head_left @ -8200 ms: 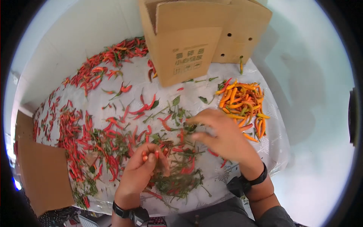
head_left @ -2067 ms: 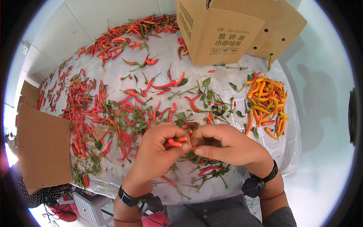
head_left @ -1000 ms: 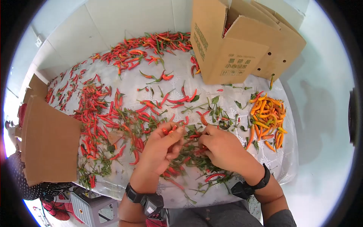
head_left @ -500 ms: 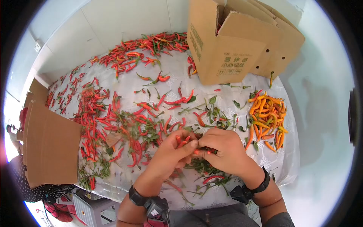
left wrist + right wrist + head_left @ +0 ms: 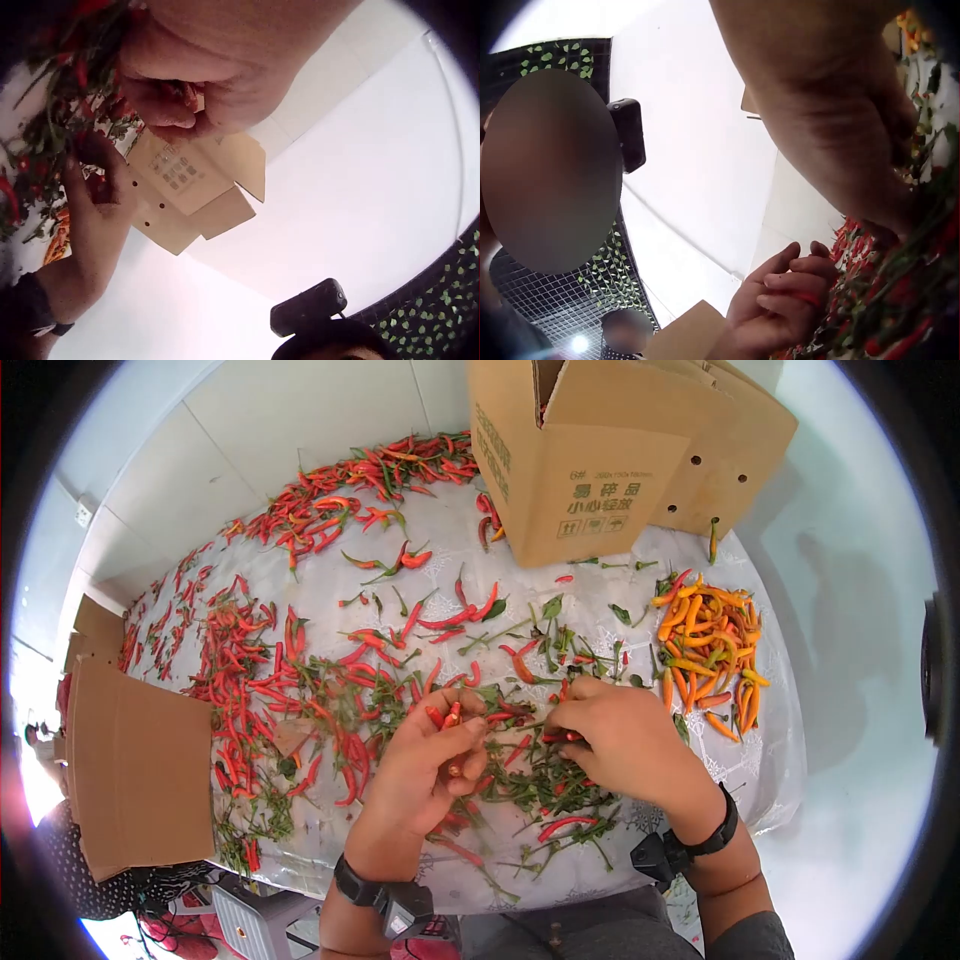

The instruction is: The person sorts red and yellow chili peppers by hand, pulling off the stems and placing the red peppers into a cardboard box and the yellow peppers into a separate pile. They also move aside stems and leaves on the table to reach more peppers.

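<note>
My left hand [image 5: 425, 760] curls round several red chili peppers [image 5: 453, 715], their ends poking out between thumb and fingers. In the right wrist view, the red of a pepper [image 5: 806, 298] shows between those fingers. Right of it, my right hand [image 5: 615, 740] is low over a heap of green stems and leaves [image 5: 545, 785]. Its bent fingers and thumb pinch a red chili pepper [image 5: 567, 737], mostly covered by the fingers. A loose red chili pepper [image 5: 567, 826] lies at the heap's near side.
Red chilies [image 5: 235, 650] spread over the left of the cloth-covered table [image 5: 640, 850]. Orange chilies [image 5: 710, 650] form a pile at right. A cardboard box [image 5: 590, 470] stands at the back, another cardboard piece [image 5: 140, 760] at the left edge. A grey stool [image 5: 250, 925] is below.
Half a second ago the hands met over the heap; now they are apart, the right shifted right and down to the stems. The left still holds its chilies. The head view has shifted slightly.
</note>
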Motion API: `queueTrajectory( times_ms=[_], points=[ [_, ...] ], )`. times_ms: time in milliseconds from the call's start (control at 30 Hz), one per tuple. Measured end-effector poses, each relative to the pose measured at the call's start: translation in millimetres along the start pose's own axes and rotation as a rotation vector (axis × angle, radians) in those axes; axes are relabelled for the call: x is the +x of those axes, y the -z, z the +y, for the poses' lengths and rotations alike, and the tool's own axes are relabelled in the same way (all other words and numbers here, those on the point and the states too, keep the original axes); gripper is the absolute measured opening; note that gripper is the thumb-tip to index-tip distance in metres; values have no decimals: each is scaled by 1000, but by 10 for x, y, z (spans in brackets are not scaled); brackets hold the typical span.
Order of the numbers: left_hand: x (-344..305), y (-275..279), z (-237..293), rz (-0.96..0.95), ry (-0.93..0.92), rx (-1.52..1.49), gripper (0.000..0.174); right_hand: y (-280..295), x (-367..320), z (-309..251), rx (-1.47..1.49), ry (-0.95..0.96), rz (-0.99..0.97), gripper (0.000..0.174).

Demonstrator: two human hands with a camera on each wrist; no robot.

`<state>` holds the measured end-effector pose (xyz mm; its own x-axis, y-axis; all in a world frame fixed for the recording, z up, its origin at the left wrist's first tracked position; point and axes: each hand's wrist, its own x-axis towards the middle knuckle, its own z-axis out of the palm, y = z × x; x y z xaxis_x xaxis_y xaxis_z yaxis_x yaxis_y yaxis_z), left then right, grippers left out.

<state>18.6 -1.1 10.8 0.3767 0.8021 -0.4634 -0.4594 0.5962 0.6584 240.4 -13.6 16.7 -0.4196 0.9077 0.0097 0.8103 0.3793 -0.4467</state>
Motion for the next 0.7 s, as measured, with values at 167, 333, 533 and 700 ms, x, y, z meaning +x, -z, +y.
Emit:
queueTrajectory(
  times_ms=[167, 333, 533, 700],
  points=[
    [6, 7, -4, -4, -72, 343, 12, -14, -21, 45, 83, 44, -59, 21],
    [50, -6, -198, 85, -566, 1240, 15, 18, -37, 46, 99, 19, -54, 17],
    [41, -97, -318, 108, -670, 1597, 20, 175, 13, 104, 562, -49, 104, 17],
    [-3, -112, -252, -1, -559, 1635, 17, 189, 45, 127, 803, -138, 134, 15]
  ],
)
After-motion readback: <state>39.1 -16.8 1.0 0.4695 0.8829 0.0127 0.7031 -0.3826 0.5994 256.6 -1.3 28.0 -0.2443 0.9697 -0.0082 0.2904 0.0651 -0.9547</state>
